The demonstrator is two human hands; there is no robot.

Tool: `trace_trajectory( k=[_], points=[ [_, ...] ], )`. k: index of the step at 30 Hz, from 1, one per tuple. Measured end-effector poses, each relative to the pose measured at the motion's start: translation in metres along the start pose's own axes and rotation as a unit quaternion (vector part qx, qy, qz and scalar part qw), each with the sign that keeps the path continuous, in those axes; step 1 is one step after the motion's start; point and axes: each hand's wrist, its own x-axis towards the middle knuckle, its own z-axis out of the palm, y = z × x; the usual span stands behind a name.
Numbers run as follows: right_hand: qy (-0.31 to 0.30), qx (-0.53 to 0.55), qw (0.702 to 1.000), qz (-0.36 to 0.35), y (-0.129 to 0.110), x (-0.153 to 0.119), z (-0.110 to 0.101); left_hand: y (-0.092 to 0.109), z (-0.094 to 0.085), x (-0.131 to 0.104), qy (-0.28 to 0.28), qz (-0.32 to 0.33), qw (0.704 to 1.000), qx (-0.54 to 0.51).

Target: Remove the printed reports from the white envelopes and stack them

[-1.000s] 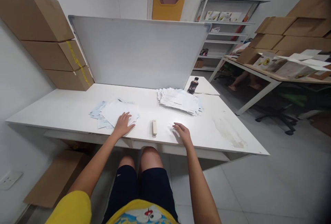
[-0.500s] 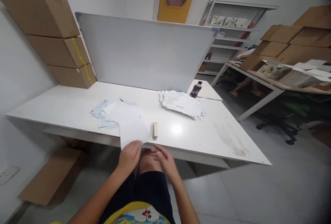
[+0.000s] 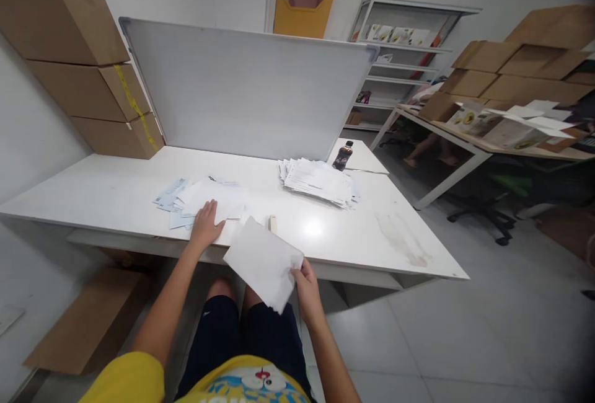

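Observation:
My right hand is closed on the edge of a white sheet of paper, holding it tilted over the table's front edge. On the left, my left hand rests with fingers spread on the near side of a loose pile of papers, white on top with pale blue sheets sticking out. Behind the held sheet stands a small cream stapler-like object, its lower part hidden by the paper. A thicker stack of papers lies farther back to the right.
The white table carries a whiteboard along its back and stacked cardboard boxes at the left. A dark drink bottle stands beyond the paper stack. A second table with boxes is at the right, where a person's legs show.
My left hand has let go of the sheet and moved left onto the loose pile. My right hand has taken the sheet and swung it right, off the pile, partly covering the cream object.

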Motion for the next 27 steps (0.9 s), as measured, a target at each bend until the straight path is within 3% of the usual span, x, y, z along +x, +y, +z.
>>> trace_trajectory(
  k=[2,5,8,11,16,18,21,24,25,27],
  points=[
    [0.010,0.009,1.000,0.012,0.005,-0.001,-0.001,-0.016,0.002,0.010,-0.015,-0.006,0.999,0.051],
    [0.024,0.022,0.999,0.013,0.015,-0.001,-0.004,-0.017,0.001,0.001,-0.005,-0.002,0.998,0.060],
    [0.059,0.014,0.998,0.019,0.027,-0.001,-0.007,0.007,-0.004,-0.028,0.056,-0.013,0.998,0.009],
    [0.087,0.013,0.996,0.018,0.038,-0.003,-0.002,0.047,-0.008,-0.072,0.133,-0.015,0.987,-0.089],
    [0.055,0.108,0.992,0.043,0.038,-0.011,0.028,0.106,-0.004,-0.135,-0.017,0.140,0.960,-0.241],
    [0.024,0.171,0.983,0.060,0.035,-0.018,0.039,0.117,0.000,-0.147,-0.033,0.192,0.949,-0.249],
    [-0.023,0.211,0.975,0.062,0.029,-0.027,0.045,0.118,0.007,-0.153,0.002,0.274,0.944,-0.184],
    [-0.059,0.133,0.989,0.020,0.019,-0.025,0.041,0.109,0.014,-0.149,0.004,0.351,0.924,-0.154],
    [-0.058,0.098,0.993,-0.018,0.014,-0.021,0.038,0.104,0.017,-0.145,0.024,0.343,0.923,-0.172],
    [-0.055,0.045,0.990,-0.125,0.002,-0.009,0.035,0.094,0.021,-0.129,0.132,0.219,0.935,-0.245]
  ],
)
